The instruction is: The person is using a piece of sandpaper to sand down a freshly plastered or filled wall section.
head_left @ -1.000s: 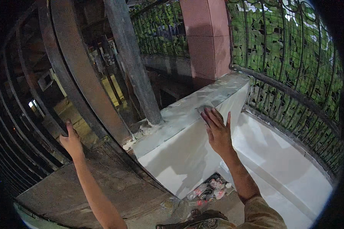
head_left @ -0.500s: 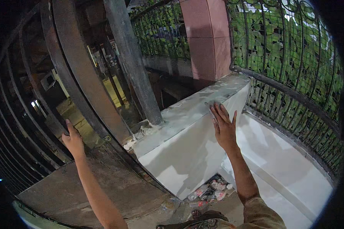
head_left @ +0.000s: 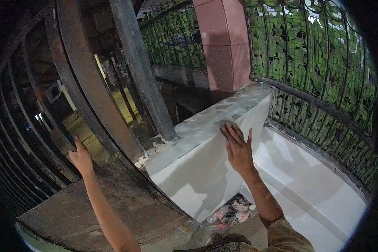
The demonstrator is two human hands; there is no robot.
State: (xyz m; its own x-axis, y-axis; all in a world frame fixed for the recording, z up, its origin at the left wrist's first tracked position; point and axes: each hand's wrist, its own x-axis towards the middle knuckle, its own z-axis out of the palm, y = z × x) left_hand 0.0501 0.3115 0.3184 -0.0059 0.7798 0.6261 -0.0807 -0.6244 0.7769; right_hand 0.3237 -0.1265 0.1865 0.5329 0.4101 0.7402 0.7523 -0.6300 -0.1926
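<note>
The right hand [head_left: 238, 148], fingers spread flat, presses a small grey sanding pad [head_left: 223, 124] on the far white plastered wall [head_left: 201, 168], likely light and stiff; left hand [head_left: 81, 156] grips nothing.

a small heap of crumpled wrappers and packets [head_left: 233, 210] is seen dumped on the ground at the foot of the white wall [head_left: 197, 176], right in the corner where it meets the other white wall [head_left: 306, 185]. the packets are mostly white and pink with bits of red, all squashed and overlapping, so single shapes can't really be told apart. one longer pale packet lies at the left edge of the heap, tilted. the pile sits just left of the right forearm. no signs, labels or screens can be made out anywhere else.
</note>
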